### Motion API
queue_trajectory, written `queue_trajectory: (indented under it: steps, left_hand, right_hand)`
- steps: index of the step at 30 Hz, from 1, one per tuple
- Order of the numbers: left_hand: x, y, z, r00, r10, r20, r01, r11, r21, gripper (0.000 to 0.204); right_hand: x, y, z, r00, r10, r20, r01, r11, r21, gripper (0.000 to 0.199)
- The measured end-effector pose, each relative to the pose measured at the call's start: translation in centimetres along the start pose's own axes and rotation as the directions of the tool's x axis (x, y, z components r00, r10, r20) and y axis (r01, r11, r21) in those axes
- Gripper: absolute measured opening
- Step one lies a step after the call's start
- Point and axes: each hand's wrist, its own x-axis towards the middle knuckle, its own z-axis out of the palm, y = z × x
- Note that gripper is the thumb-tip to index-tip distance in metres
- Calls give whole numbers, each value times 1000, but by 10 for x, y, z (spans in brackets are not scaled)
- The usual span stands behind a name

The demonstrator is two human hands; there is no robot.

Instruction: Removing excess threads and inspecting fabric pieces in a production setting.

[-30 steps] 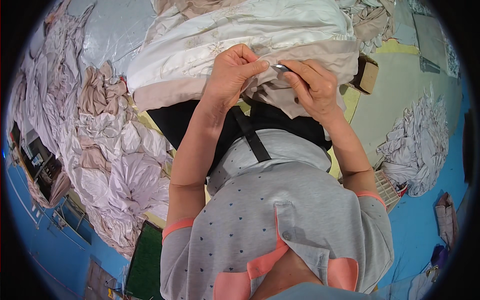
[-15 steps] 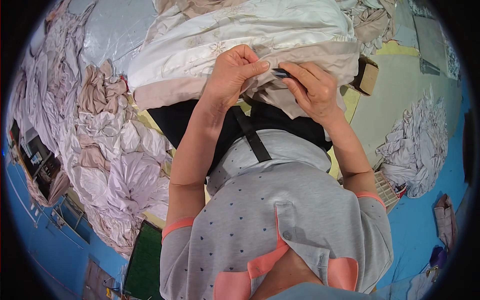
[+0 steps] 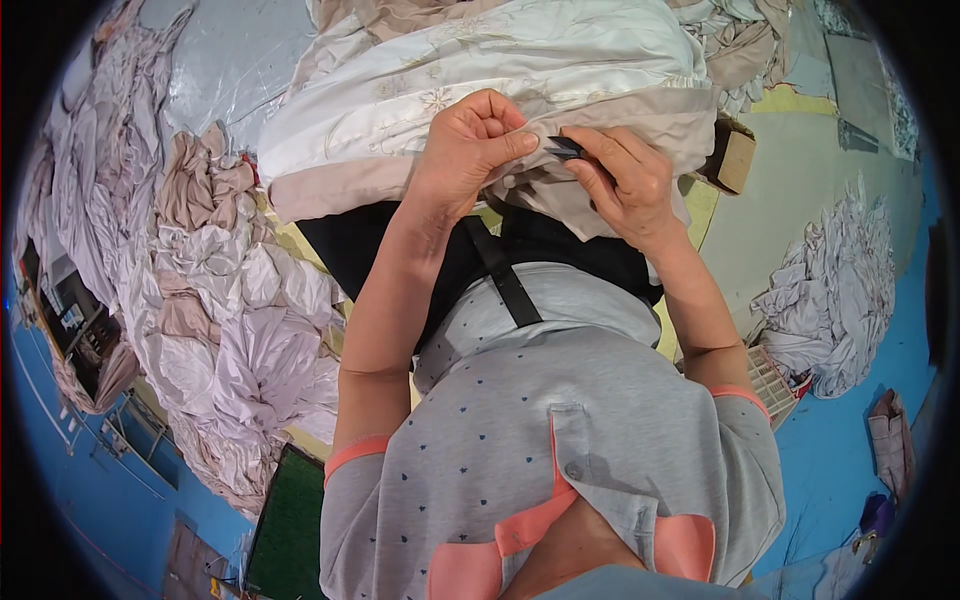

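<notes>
Across my lap and the table lies a white embroidered cloth (image 3: 480,65) with a beige border (image 3: 335,186). My left hand (image 3: 470,145) is closed, pinching the cloth's border between thumb and fingers. Just to its right, my right hand (image 3: 630,180) grips small dark thread snips (image 3: 565,148). Their tips point left toward the pinched cloth, close to my left thumb. Whether the blades touch a thread is too small to tell.
Heaps of white and beige fabric (image 3: 240,340) lie on the left. Another pale fabric pile (image 3: 835,290) is at the right, above a plastic crate (image 3: 775,385). A cardboard box (image 3: 735,155) stands beside the cloth. The floor (image 3: 830,440) is blue.
Both hands stay nearly in place. The snips in my right hand look slightly more spread, and my left hand has shifted a little.
</notes>
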Motion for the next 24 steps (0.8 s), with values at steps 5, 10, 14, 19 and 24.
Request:
queue_trajectory:
  steps: [5,10,14,19,24]
  left_hand:
    - [-1,2,3,1000,7,-7,-7,1000,4,16]
    - [3,-3,-7,999,43,-1,-43,999,-2,16]
    - [5,-1,-3,993,110,-40,-108,993,55,12]
    - [3,7,-6,996,63,-60,-53,986,161,14]
    - [-14,35,-29,992,-114,-55,127,915,382,13]
  right_hand:
    - [-1,4,1,1000,-26,-6,26,1000,14,30]
    - [-2,0,-6,994,89,-56,-82,989,121,28]
    - [-7,10,-12,960,174,-220,-150,981,121,24]
    - [0,34,-24,918,297,-262,-276,954,116,39]
    - [10,35,-31,892,439,-107,-401,878,260,45]
